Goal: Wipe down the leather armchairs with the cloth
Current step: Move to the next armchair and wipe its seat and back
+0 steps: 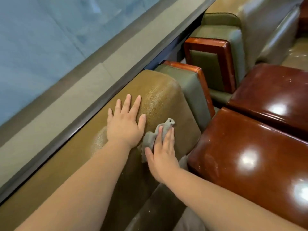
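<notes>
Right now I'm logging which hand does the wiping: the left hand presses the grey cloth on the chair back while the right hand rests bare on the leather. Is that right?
Not quite: the hands are swapped. The head view shows the right hand pressing the grey cloth on the chair back, while the left hand rests bare on the leather.

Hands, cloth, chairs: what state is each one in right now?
Left hand: open, flat on the backrest, empty.
Right hand: fingers straight, pressing the cloth down.
Cloth: crumpled, pinned against the leather.
Backrest: tan leather, partly covered by both hands.
Wooden armrest: glossy, reflecting lights, untouched.
</notes>
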### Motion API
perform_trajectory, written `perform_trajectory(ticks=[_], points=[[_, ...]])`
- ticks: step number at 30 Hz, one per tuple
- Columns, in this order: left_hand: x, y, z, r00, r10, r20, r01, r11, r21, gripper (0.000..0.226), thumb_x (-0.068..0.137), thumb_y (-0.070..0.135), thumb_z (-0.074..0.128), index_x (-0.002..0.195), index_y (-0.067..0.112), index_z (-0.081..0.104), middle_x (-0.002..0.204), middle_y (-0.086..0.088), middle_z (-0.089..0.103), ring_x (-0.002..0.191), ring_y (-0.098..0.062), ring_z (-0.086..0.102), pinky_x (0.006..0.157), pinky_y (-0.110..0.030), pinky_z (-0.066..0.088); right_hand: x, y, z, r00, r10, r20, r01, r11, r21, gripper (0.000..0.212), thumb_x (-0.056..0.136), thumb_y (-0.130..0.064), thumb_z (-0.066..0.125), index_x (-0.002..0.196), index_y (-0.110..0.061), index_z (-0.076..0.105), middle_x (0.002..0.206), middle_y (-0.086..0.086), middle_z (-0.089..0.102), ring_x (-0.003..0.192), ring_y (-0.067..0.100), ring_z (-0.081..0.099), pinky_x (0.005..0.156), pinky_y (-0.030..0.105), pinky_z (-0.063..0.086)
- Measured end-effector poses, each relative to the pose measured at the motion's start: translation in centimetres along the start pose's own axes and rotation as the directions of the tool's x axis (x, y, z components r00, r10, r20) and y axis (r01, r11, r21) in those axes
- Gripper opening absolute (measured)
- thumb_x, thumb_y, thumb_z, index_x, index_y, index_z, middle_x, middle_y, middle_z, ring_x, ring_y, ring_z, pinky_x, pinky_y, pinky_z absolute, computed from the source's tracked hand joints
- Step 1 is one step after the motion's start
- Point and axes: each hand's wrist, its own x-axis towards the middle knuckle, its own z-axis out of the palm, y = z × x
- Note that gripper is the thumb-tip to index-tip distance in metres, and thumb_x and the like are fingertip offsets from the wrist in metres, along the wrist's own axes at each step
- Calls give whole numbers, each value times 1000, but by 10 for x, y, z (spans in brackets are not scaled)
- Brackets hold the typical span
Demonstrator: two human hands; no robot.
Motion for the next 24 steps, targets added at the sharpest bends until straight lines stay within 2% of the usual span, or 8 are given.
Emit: perform_trajectory(ticks=[2, 7, 9, 14, 17, 20, 22, 24], points=[[2, -5, 14, 994, 23, -103, -15, 997, 75, 68, 104, 65, 14, 167, 41, 10, 176, 1, 16, 161, -30, 16, 129, -56, 19, 35, 33, -10, 997, -25, -74, 21, 998, -55, 82, 100, -62, 7, 146, -19, -46, 162, 24, -38, 152, 36, -34, 128, 51, -10], [7, -12, 29, 975, 74, -208, -64, 996, 54, 71, 100, 62, 30, 166, 34, 26, 171, -5, 32, 155, -36, 30, 124, -56, 28, 133, 76, -56, 870, 358, -339, -266, 920, 287, 88, 98, -62, 5, 165, -5, -3, 170, 26, -11, 160, 36, -7, 130, 52, 6], [7, -12, 30, 971, 74, -227, -67, 997, 38, 72, 99, 61, 34, 165, 33, 29, 170, -6, 34, 154, -37, 32, 123, -57, 28, 108, 54, -27, 893, 296, -340, -207, 939, 273, 85, 100, -58, 6, 164, -4, -7, 169, 28, -14, 159, 36, -11, 130, 50, 2], [7, -10, 30, 966, 73, -247, -70, 997, 24, 73, 97, 59, 38, 164, 29, 34, 168, -9, 36, 152, -39, 34, 122, -59, 29, 18, 29, 38, 992, 114, -53, -108, 987, 115, 88, 93, -62, 5, 145, -16, -50, 151, 20, -55, 146, 31, -46, 127, 49, -13], [9, -11, 34, 957, 85, -276, -80, 996, 32, 72, 98, 57, 39, 163, 27, 35, 168, -10, 36, 151, -40, 35, 121, -59, 29, 65, 65, 23, 950, 134, -283, -98, 985, 139, 91, 98, -68, 6, 160, -8, -22, 166, 29, -24, 156, 38, -25, 128, 50, -8], [8, -12, 37, 950, 92, -298, -86, 996, 33, 72, 98, 57, 40, 163, 27, 36, 167, -10, 38, 151, -41, 36, 121, -59, 30, 110, 98, -6, 857, 409, -312, -268, 873, 407, 92, 94, -70, 6, 166, -14, -6, 173, 17, -9, 160, 30, -7, 131, 46, -1], [8, -12, 38, 950, 89, -300, -80, 996, 42, 72, 98, 58, 41, 163, 28, 36, 167, -9, 38, 151, -40, 36, 121, -59, 30, 108, 94, -3, 832, 491, -259, -302, 792, 531, 91, 93, -70, 6, 166, -18, -5, 174, 12, -7, 160, 27, -6, 130, 43, -2], [9, -12, 37, 951, 90, -296, -82, 996, 39, 72, 97, 57, 41, 163, 28, 36, 167, -9, 37, 151, -40, 36, 121, -59, 30, 71, 64, 23, 894, 390, -222, -264, 857, 442, 86, 95, -67, 3, 162, -19, -22, 171, 15, -20, 159, 28, -17, 129, 43, -8]])
